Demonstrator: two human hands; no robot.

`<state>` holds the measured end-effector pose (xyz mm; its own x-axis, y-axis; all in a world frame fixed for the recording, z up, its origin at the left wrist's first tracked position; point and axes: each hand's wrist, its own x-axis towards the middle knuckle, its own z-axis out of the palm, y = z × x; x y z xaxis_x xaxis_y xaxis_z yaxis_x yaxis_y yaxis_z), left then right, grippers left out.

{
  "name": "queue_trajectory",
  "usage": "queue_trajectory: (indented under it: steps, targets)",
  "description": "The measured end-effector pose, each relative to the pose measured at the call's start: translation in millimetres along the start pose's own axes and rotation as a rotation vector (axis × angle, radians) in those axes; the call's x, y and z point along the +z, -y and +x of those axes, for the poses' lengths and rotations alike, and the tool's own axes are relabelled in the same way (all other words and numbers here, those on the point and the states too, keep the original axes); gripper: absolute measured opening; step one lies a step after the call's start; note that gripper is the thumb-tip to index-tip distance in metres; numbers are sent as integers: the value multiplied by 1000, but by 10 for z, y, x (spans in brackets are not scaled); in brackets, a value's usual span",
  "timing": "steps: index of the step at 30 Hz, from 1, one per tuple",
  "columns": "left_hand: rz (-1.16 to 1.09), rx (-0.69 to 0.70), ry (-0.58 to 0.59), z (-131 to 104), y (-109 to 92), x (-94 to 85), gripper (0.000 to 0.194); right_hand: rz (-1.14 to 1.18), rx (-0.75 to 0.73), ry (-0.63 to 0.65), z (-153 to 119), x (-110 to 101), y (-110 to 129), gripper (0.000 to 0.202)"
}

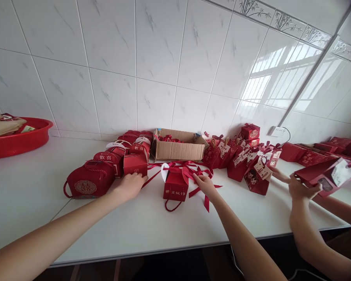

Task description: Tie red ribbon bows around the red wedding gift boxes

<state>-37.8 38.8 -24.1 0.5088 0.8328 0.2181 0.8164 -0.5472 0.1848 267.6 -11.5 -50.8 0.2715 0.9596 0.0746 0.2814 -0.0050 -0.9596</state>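
A small red gift box [176,186] with gold characters and a rope handle stands in front of me on the white table. Red ribbon [207,203] lies around its top and trails off to both sides. My left hand [131,186] is closed at the box's left, with a strand of ribbon at its fingertips. Just behind those fingers is another red box [135,164]. On the other side, my right hand [204,183] pinches ribbon beside the small box's top flap. The exact grip of both hands is partly hidden.
A cardboard carton [179,151] holds red items by the wall. Rounded red boxes [90,179] line the left. Tagged red boxes [257,177] crowd the right, where another person's hand [303,191] holds one. Far left, another hand [2,128] reaches into a red basin [20,144].
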Motion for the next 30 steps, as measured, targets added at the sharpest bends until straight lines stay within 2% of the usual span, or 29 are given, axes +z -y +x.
queue_trajectory:
  steps: [4, 9, 12, 16, 23, 30]
  targets:
    - [-73, -18, -16, 81, -87, -40, 46, 91, 13, 61, -28, 31, 63, 54]
    - [-565, -12, -156, 294, -388, -23, 27, 197, 28, 104, -28, 94, 94, 51]
    - [-696, -22, -111, 406, -550, -18, 36, 240, 21, 128, -23, 127, 82, 49]
    - [-796, -17, -39, 484, -676, 25, 35, 286, 22, 155, -21, 177, 66, 47]
    - [-776, -51, -87, 548, -619, 154, 39, 299, 25, 144, -10, 162, 34, 47]
    - [-737, -88, -64, 501, -517, 225, 43, 154, -20, 56, -4, 84, -13, 50]
